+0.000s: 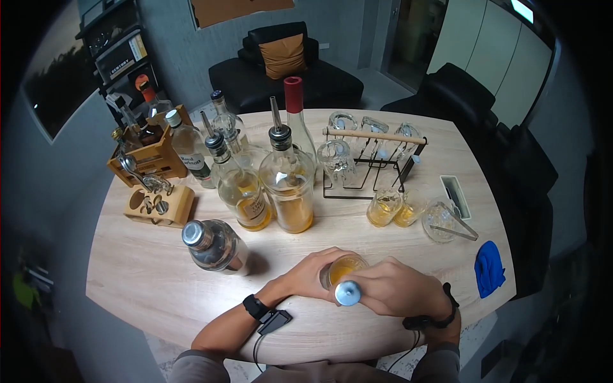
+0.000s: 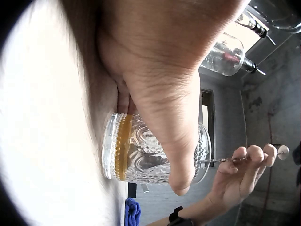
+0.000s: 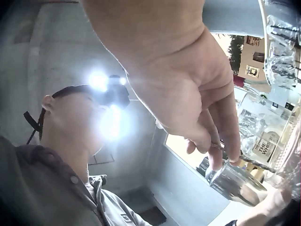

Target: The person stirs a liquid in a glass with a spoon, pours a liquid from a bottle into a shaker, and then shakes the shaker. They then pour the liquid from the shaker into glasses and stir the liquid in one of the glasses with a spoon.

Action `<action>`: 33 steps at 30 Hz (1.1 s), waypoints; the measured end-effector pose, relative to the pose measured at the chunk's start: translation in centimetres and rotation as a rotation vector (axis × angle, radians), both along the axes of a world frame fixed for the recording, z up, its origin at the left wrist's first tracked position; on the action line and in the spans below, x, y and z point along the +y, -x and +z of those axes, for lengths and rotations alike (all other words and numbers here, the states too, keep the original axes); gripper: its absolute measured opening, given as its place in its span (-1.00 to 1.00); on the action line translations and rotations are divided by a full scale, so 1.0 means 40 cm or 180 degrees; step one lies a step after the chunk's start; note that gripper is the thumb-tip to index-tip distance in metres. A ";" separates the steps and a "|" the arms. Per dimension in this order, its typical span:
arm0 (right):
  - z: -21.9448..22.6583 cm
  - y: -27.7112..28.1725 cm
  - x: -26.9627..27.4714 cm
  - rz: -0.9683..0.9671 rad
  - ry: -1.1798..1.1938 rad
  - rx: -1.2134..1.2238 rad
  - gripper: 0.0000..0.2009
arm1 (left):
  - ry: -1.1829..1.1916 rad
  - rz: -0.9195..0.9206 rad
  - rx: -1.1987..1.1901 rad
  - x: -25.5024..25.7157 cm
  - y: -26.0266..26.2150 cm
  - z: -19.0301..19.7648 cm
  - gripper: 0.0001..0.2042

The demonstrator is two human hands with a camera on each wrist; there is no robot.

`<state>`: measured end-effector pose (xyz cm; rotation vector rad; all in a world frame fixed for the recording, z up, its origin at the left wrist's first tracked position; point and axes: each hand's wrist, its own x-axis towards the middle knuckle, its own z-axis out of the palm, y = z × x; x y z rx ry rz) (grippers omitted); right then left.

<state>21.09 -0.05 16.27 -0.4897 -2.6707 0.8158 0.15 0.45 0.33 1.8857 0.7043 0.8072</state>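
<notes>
My left hand grips a patterned glass standing on the table, its thumb and fingers wrapped round the side. A shallow layer of amber drink lies at the bottom. Above the rim, my right hand pinches the twisted stem of a bar spoon, which slants down into the glass. The spoon's round end cap sticks out over the fingers. To the left of the hands stands a metal cocktail shaker.
Bottles with pourers stand behind the hands, beside a wooden jigger holder and bottle crate. Further right are a glass rack, two small glasses of amber liquid, a glass bowl with tongs and a blue cloth.
</notes>
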 end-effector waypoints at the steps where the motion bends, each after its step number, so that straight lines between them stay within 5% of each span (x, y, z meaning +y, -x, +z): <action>1: -0.012 0.000 0.006 -0.0003 0.0001 0.0003 -0.87 | -0.0035 0.0030 0.0023 -0.002 -0.001 0.009 -0.14; 6: -0.037 -0.019 0.030 -0.0377 -0.0147 0.0059 -0.73 | 0.0186 0.0063 -0.0064 -0.007 -0.002 0.008 -0.14; 13: -0.018 0.007 0.005 0.0013 0.0019 0.0225 -0.87 | -0.0155 0.0039 -0.0009 0.002 -0.002 0.008 -0.16; 15: -0.043 0.005 0.016 -0.0036 -0.0155 0.0292 -0.69 | -0.0203 0.0009 -0.0018 0.001 -0.003 0.006 -0.16; 18: -0.037 -0.007 0.026 -0.0375 -0.0051 0.0094 -0.74 | 0.0315 0.0044 -0.0168 -0.011 -0.002 0.010 -0.15; 22: -0.024 -0.025 0.021 -0.0249 -0.0380 0.0065 -0.75 | -0.0288 0.0093 0.0015 -0.002 -0.001 0.005 -0.15; 24: -0.021 -0.022 0.010 -0.0104 -0.0007 -0.0045 -0.91 | -0.0265 0.0105 0.0025 -0.001 -0.004 -0.002 -0.14; 33: -0.023 -0.010 0.022 -0.0296 -0.0367 0.0167 -0.79 | 0.0054 0.0092 -0.0066 -0.008 0.001 0.008 -0.15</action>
